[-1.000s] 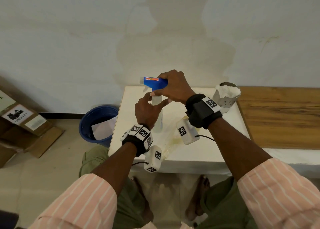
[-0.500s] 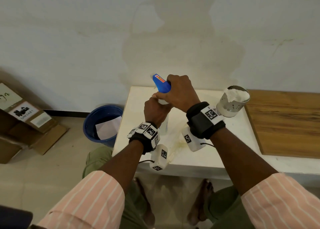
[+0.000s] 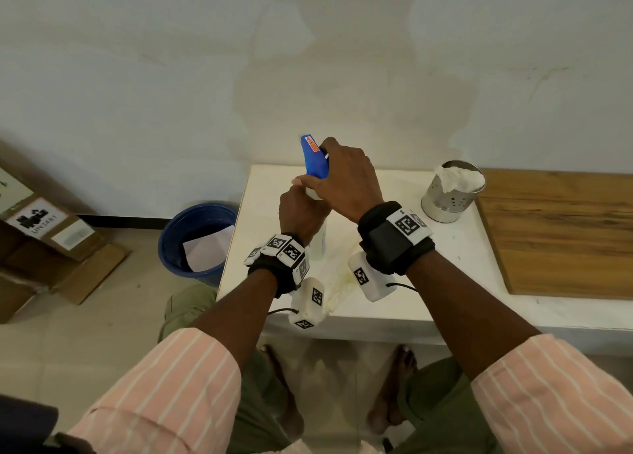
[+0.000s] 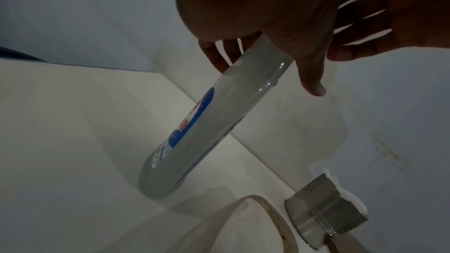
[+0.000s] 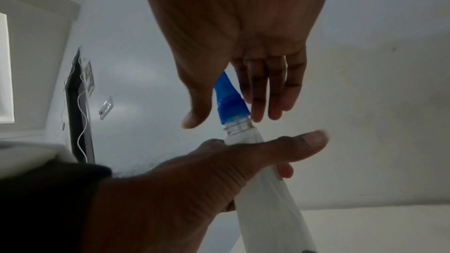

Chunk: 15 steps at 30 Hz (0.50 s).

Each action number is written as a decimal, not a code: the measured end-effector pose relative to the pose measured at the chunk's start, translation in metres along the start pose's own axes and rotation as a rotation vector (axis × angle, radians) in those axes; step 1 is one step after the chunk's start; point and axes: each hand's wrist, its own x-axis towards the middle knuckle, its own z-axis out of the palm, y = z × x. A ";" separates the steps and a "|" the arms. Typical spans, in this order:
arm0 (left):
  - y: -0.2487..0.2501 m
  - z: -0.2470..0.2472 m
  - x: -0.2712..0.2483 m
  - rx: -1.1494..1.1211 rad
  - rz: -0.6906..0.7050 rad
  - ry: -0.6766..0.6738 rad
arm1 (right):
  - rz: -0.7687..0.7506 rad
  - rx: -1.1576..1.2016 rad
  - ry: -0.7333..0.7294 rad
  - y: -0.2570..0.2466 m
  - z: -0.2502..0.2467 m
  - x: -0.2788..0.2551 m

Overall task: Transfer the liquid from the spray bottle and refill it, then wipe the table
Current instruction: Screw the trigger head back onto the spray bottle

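- My right hand has its fingers wrapped over the blue spray head, which sits at the threaded neck, apparently loosened; threads show below the collar.
- My left hand grips the spray bottle just under the neck, its base resting on the white surface.
- I judge I'm at the unscrewing step: no liquid transferred yet, refill and wiping both remain.
- A metal cup holding a white cloth stands well to the right, untouched, likely for wiping.
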 end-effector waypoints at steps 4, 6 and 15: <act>-0.001 -0.003 -0.002 -0.029 0.022 0.018 | -0.041 -0.003 -0.025 -0.003 0.005 -0.006; 0.000 -0.001 0.000 0.078 0.027 -0.001 | -0.027 -0.034 0.009 -0.003 0.005 -0.007; -0.001 -0.001 -0.001 0.101 0.030 0.022 | 0.111 0.128 0.082 -0.001 0.008 -0.010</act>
